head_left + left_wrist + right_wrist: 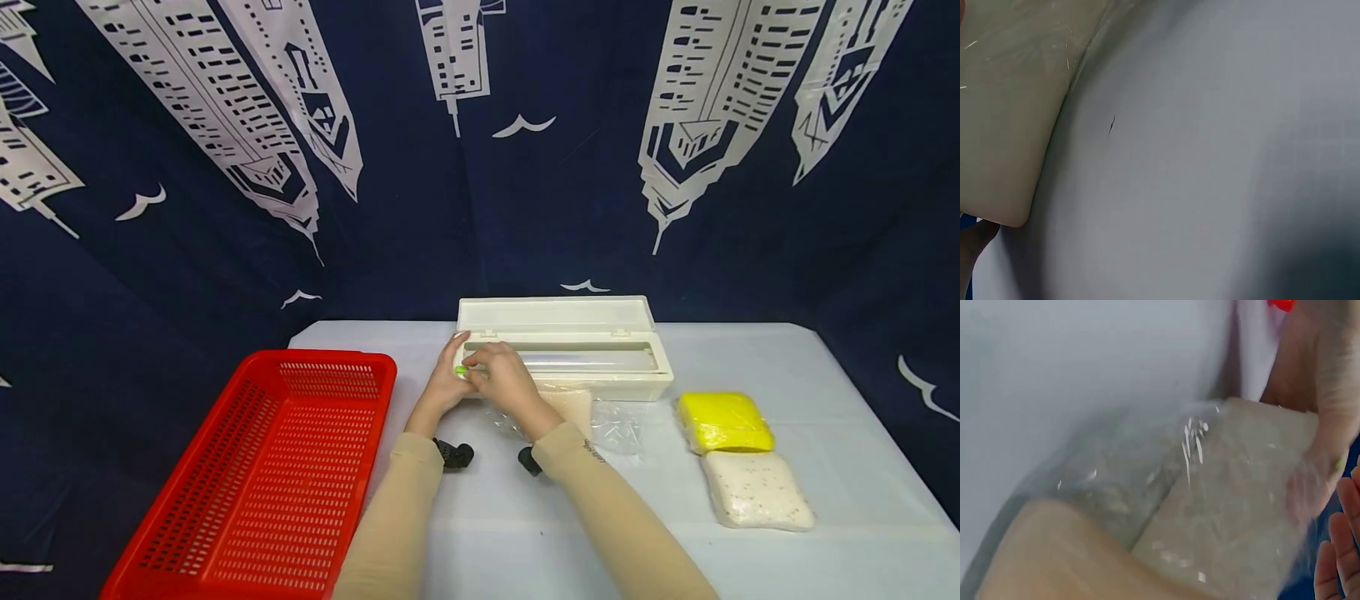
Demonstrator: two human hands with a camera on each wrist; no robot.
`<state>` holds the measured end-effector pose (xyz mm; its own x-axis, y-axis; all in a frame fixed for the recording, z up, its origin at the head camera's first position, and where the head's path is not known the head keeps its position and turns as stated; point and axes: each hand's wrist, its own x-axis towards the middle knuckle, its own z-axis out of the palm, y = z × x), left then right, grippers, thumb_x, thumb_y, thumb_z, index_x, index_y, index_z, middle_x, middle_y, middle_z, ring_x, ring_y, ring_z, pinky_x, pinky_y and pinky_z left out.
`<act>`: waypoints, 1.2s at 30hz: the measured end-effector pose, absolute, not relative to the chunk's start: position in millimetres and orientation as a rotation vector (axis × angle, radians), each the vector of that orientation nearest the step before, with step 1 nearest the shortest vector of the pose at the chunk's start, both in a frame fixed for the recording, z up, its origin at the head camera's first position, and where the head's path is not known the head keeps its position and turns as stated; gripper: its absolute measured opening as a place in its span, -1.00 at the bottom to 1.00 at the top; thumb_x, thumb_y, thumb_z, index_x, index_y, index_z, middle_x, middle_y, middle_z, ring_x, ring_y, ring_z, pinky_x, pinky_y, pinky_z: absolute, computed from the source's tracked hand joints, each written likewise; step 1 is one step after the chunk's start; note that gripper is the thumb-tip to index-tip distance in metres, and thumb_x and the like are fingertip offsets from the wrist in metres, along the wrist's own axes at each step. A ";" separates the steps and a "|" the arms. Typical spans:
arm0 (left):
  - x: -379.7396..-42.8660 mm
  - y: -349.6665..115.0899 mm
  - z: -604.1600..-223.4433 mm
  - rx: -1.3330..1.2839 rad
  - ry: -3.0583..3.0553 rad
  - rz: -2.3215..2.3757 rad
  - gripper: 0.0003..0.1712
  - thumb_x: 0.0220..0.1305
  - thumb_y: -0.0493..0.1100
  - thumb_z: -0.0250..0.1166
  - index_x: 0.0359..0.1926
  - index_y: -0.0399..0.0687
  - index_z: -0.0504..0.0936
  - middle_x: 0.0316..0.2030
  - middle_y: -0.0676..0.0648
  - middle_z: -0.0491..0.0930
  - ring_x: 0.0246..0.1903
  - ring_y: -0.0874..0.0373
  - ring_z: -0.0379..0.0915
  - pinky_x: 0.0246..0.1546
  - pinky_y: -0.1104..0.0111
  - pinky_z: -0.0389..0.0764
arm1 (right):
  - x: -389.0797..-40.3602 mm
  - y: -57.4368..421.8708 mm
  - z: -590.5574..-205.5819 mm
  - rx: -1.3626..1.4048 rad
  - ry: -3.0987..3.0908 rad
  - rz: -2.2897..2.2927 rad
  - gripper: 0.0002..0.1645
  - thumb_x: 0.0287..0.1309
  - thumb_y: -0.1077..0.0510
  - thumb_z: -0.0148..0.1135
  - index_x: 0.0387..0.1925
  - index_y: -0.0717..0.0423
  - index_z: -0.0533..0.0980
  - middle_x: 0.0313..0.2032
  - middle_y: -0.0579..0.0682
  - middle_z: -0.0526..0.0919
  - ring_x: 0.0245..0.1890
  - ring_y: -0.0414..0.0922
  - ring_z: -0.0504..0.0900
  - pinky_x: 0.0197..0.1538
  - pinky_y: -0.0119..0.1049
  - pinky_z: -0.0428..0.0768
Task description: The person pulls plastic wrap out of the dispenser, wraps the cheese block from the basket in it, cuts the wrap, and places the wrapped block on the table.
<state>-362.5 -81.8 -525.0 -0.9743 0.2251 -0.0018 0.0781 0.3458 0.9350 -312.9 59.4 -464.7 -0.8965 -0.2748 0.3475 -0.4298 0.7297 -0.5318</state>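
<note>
A cream-white cling film dispenser [633,387] lies at the table's back with its lid raised, a roll of clear film showing inside. My left hand [444,379] grips its left end, fingertips up at the top corner. Beside it my right hand [504,375] reaches to the same end, its thumb and fingertip pinching close at a small bright green slider [461,369]. Before the dispenser lies a flat beige block [576,408], partly hidden by my right forearm. Loose clear film [618,429] spreads around the block; the wrapped block [1235,494] fills much of the right wrist view.
A red perforated basket [281,483] stands on the left. Two film-wrapped blocks, one yellow [723,422] and one white with dark specks [757,490], lie on the right. White cloth [510,525] covers the table, and a dark blue curtain [420,233] hangs behind.
</note>
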 end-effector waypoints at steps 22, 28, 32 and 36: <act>-362.8 -84.4 -525.2 0.228 2.489 1.648 -0.02 -0.04 -0.31 0.37 0.42 0.34 0.25 0.30 -0.17 0.41 0.06 -0.03 0.33 0.08 0.14 0.38 | -323.2 45.4 -469.3 0.603 -2.637 0.746 -0.89 0.00 0.26 0.46 -0.35 0.19 0.73 -0.27 0.03 0.76 -0.27 -0.03 0.54 0.01 -0.24 0.55; -361.8 -84.1 -525.8 0.246 2.465 1.677 0.04 -0.09 -0.26 0.48 0.43 0.31 0.25 0.30 -0.19 0.42 0.08 -0.03 0.35 0.14 0.13 0.39 | -324.5 52.1 -466.5 0.663 -2.664 0.739 -0.90 0.04 0.28 0.43 -0.35 0.22 0.72 -0.28 0.04 0.76 -0.25 -0.01 0.57 0.20 -0.17 0.52; -361.2 -84.8 -525.8 0.276 2.452 1.682 0.05 -0.10 -0.16 0.55 0.42 0.29 0.25 0.30 -0.23 0.40 0.11 -0.05 0.35 0.17 0.11 0.40 | -326.7 59.7 -464.1 0.682 -2.708 0.764 -0.91 0.06 0.31 0.41 -0.34 0.25 0.70 -0.28 0.07 0.75 -0.21 0.00 0.60 0.09 -0.20 0.58; -358.8 -87.6 -524.5 0.310 2.442 1.693 0.10 -0.14 -0.02 0.62 0.43 0.29 0.23 0.26 -0.23 0.41 0.07 -0.02 0.37 0.10 0.19 0.45 | -327.8 73.0 -461.0 0.685 -2.755 0.768 -0.92 0.04 0.33 0.41 -0.35 0.25 0.70 -0.32 0.06 0.72 -0.21 -0.01 0.60 -0.04 -0.23 0.61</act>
<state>-358.8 -87.6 -524.5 -0.9668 0.2555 -0.0088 0.0814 0.3404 0.9367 -327.8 73.0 -461.0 -0.8726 -0.3797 0.3071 -0.4838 0.7577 -0.4380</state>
